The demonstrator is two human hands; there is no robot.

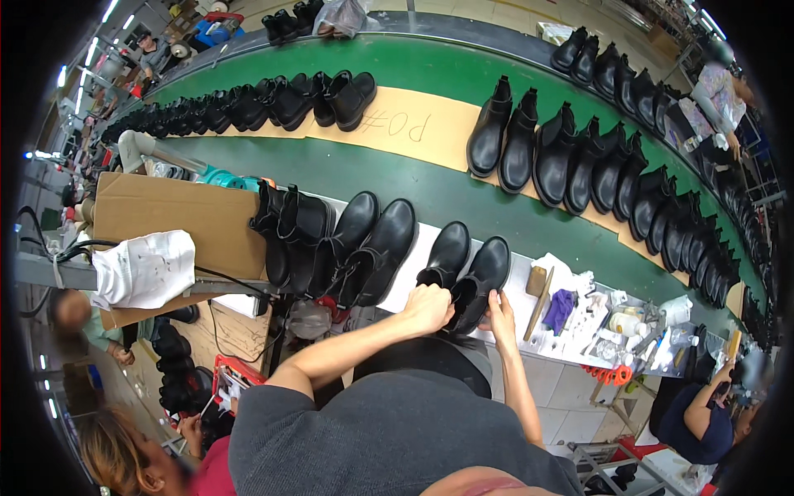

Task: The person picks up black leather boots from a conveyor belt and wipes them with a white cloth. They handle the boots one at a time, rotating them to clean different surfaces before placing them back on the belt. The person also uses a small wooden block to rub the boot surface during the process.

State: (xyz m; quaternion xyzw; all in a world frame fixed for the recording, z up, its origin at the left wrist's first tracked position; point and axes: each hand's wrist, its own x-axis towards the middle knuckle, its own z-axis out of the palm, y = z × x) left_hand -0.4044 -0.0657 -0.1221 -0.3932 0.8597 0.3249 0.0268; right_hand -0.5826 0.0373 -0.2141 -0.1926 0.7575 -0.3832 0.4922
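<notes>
Two black leather shoes stand side by side in front of me, toes pointing away: a left one (449, 250) and a right one (488, 266). My left hand (428, 308) is closed at the ankle openings of this pair; what its fingers pinch is hidden. Against the outer side of the right shoe, near its heel, my right hand (499, 317) grips with thumb and fingers. Just left stands another pair of black lace-up shoes (389, 244), with black ankle boots (304, 227) beyond it.
A green conveyor (397, 153) carries rows of black boots (558, 157) on brown cardboard. Right of my hands lie a wooden stick (539, 304), a purple cloth (560, 308) and bottles (627, 322). At left are a cardboard box (178, 219) and a white cloth (145, 269). Other people work nearby.
</notes>
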